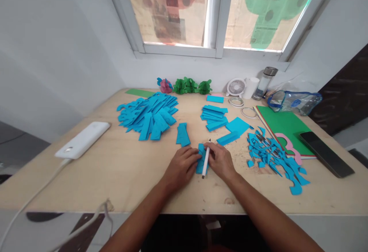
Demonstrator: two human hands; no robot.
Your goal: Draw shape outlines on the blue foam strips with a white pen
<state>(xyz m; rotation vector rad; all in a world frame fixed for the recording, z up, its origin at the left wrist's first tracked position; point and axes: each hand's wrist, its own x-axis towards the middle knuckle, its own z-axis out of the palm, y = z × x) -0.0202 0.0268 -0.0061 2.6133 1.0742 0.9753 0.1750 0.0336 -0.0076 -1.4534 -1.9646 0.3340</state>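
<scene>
A narrow blue paper piece [200, 166] lies on the wooden table between my hands. My left hand [181, 167] rests on its left edge, palm down with the fingers laid flat. A white marker [206, 162] slants across the paper, one dark tip toward me. The fingers of my right hand [220, 160] are bent round the marker's upper part, near the paper's right edge. Just beyond my left hand lie a couple of blue strips [183, 134]. Farther left is a big pile of blue cut pieces [149, 115].
Blue folded strips [214, 116] and blue scraps [270, 152] lie right of centre. A black phone [326, 153] overlaps green paper [287, 129]. A white power bank [83, 140] with a cable is at left. A small fan [236, 87] and glass bottle [265, 83] stand behind.
</scene>
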